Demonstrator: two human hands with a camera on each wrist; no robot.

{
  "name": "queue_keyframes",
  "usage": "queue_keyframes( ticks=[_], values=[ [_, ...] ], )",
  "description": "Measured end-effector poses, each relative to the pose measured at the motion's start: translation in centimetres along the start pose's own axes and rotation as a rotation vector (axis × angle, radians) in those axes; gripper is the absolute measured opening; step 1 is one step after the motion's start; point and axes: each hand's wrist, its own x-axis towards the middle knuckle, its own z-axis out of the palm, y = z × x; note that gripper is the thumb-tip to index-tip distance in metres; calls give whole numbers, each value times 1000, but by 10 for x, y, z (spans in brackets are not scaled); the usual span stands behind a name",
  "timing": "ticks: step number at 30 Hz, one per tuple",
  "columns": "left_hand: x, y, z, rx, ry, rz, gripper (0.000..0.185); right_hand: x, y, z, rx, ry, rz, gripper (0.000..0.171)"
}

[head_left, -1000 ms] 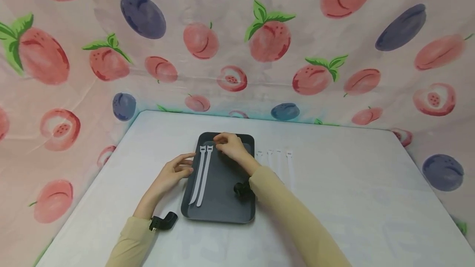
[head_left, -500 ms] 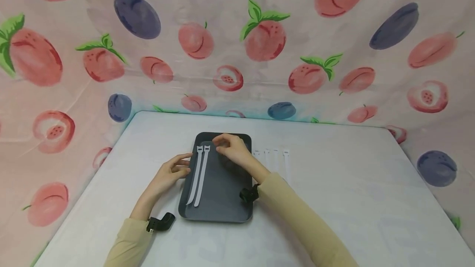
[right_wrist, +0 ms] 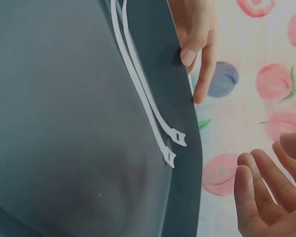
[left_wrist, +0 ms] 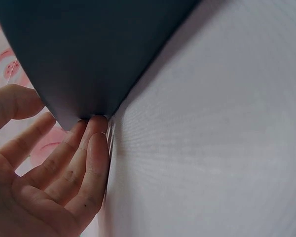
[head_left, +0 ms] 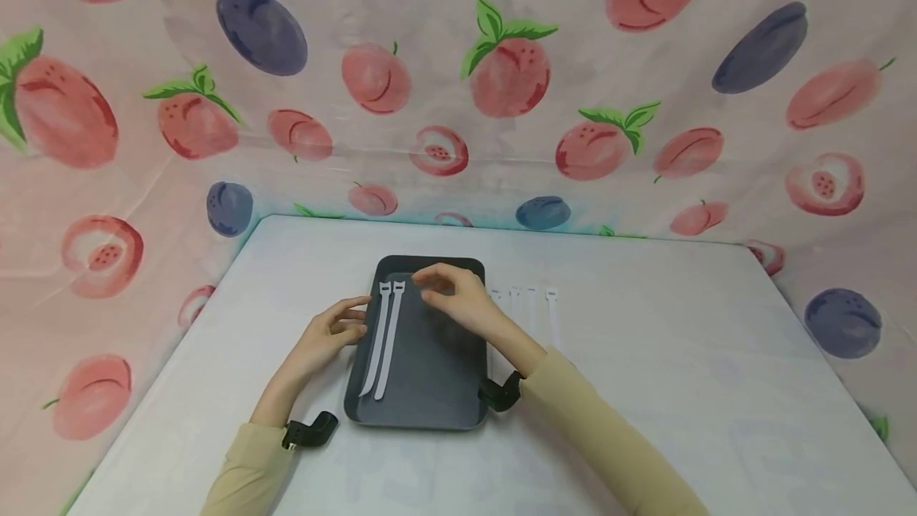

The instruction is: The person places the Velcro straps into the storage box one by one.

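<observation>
Near: black wrist cameras (head_left: 311, 430), sleeves. Left hand (head_left: 325, 341): fingers spread, fingertips touching the left side of the tray (head_left: 437, 388), not wrapped around it. Right hand (head_left: 462, 297): above the tray's far half, fingers loosely bent, nothing between them.

Two white straps (head_left: 389, 341) lie in the tray, side by side along its left, heads at the far end. Likely very light, bendy, hard to break, maybe a bit slick; best pinched just below the head, since flat tails probably sit tight to the floor. Look: thin, flat, matte, slotted head with notched end; left one's tail curves outward. Tray: dark grey, rounded corners, probably stiff.

Right of tray: more straps (head_left: 552, 313), faint on the white table (head_left: 680, 357). Behind: fruit-print cloth (head_left: 344, 173).
</observation>
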Motion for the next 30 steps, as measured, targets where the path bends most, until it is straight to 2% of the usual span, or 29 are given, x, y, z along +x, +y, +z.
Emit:
queue_keyframes(
  ticks=[16,30],
  values=[
    [-1,2,-1,25,2,1,52,-33,5,-15,31,49,-20,29],
    [0,0,2,55,6,-5,50,-60,30,-43,5,108,3,29]
  ],
)
